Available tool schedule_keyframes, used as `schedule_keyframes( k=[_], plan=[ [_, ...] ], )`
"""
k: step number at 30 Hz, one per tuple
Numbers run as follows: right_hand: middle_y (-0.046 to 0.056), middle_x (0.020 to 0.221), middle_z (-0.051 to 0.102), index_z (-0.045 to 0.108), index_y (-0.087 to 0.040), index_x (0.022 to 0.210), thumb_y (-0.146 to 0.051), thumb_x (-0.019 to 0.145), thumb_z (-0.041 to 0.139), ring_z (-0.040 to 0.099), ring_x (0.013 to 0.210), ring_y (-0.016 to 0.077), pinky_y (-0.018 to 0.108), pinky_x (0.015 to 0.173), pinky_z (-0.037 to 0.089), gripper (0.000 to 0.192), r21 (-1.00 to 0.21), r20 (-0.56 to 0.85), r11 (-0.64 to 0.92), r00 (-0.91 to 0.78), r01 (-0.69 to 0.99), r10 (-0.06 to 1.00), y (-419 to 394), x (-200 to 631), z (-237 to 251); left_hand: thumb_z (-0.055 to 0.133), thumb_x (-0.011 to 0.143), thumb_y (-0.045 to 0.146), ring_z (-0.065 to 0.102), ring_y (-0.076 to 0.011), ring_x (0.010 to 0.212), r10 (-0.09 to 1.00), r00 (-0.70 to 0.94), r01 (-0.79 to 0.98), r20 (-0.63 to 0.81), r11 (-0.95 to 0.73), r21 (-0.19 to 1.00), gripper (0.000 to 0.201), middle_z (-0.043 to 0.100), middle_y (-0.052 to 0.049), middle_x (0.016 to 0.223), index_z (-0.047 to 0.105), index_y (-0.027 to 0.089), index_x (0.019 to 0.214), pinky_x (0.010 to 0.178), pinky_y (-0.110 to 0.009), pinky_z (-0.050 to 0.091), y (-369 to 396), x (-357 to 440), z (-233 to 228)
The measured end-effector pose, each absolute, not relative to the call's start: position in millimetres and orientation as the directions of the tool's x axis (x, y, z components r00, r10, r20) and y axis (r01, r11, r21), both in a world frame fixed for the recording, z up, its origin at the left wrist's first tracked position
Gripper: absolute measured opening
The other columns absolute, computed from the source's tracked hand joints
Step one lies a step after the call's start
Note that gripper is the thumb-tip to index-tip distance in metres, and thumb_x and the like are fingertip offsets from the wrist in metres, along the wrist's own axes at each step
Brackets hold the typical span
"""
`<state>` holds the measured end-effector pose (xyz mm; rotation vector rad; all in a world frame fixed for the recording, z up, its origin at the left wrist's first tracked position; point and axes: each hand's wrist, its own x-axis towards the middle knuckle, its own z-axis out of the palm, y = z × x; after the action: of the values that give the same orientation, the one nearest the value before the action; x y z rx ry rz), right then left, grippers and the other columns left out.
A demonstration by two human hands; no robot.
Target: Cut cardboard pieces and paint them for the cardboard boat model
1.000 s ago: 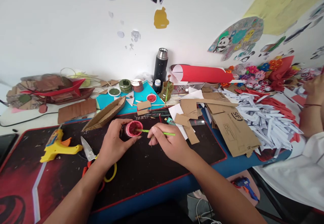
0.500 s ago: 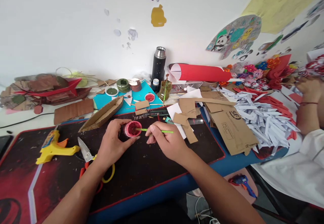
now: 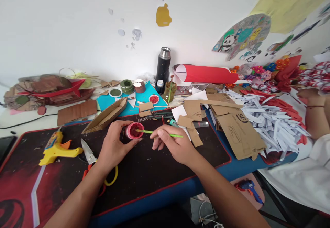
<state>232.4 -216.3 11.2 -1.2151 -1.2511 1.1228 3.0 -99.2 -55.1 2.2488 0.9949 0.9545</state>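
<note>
My left hand (image 3: pixel 118 144) is wrapped round a small jar of red paint (image 3: pixel 134 131), its open mouth tilted to the right. In my right hand (image 3: pixel 173 144) is a thin paintbrush with a green handle (image 3: pixel 162 133), pinched between thumb and fingers. The brush tip reaches into the jar, so its bristles are partly hidden. Behind the jar lies a boat-shaped cardboard piece (image 3: pixel 105 117). Scissors with red and yellow handles (image 3: pixel 89 151) lie partly under my left forearm.
A yellow glue gun (image 3: pixel 58 149) lies left on the dark mat (image 3: pixel 154 186). Cardboard pieces (image 3: pixel 232 131) and folded white paper strips (image 3: pixel 273 125) are at right. A black flask (image 3: pixel 163 66) stands by the wall. Another person's arm (image 3: pixel 316 114) rests at far right.
My right hand has shifted slightly to the right, drawing the brush a little way back in the jar. My left hand still holds the jar. The view has moved slightly.
</note>
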Motion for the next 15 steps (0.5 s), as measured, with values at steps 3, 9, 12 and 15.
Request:
schedule_keyframes(
  k=[3,9,12,15],
  plan=[
    [0.004,0.085,0.077,0.080,-0.020,0.108,-0.057,0.115,0.054,0.078,0.075,0.0166,0.026,0.065,0.062,0.046,-0.998,0.033,0.033,-0.012,0.044,0.999,-216.1,229.8,8.7,0.081,0.093,0.051,0.070,-0.0311,0.111,0.770,0.496,0.420,0.401,-0.617,0.666,0.045,0.073,-0.008,0.120,0.065,0.027,0.128,0.090,-0.044,0.060,-100.0,3.0,-54.1],
    [0.006,0.095,0.080,0.081,-0.019,0.114,-0.044,0.117,0.052,0.079,0.080,0.0167,0.026,0.069,0.062,0.039,-0.978,0.068,0.070,-0.016,0.197,0.998,-217.9,235.6,4.1,0.080,0.093,0.049,0.070,-0.0328,0.112,0.769,0.494,0.433,0.405,-0.622,0.652,0.043,0.074,-0.009,0.120,0.066,0.027,0.127,0.091,-0.046,0.060,-98.8,2.4,-51.9],
    [0.006,0.098,0.081,0.082,-0.019,0.116,-0.041,0.117,0.052,0.080,0.081,0.0166,0.026,0.070,0.062,0.037,-0.972,0.066,0.069,-0.022,0.225,0.998,-219.4,239.0,5.3,0.081,0.091,0.049,0.070,-0.0334,0.111,0.774,0.491,0.441,0.400,-0.617,0.652,0.043,0.075,-0.009,0.119,0.066,0.027,0.125,0.091,-0.047,0.060,-98.4,3.1,-51.8],
    [0.006,0.101,0.082,0.082,-0.019,0.119,-0.037,0.115,0.055,0.080,0.081,0.0165,0.027,0.072,0.062,0.032,-0.978,0.060,0.065,-0.030,0.197,0.998,-219.3,236.1,8.6,0.080,0.091,0.049,0.071,-0.0335,0.109,0.774,0.501,0.435,0.388,-0.612,0.661,0.041,0.075,-0.009,0.116,0.067,0.027,0.124,0.090,-0.047,0.060,-98.9,4.7,-52.4]
  ],
)
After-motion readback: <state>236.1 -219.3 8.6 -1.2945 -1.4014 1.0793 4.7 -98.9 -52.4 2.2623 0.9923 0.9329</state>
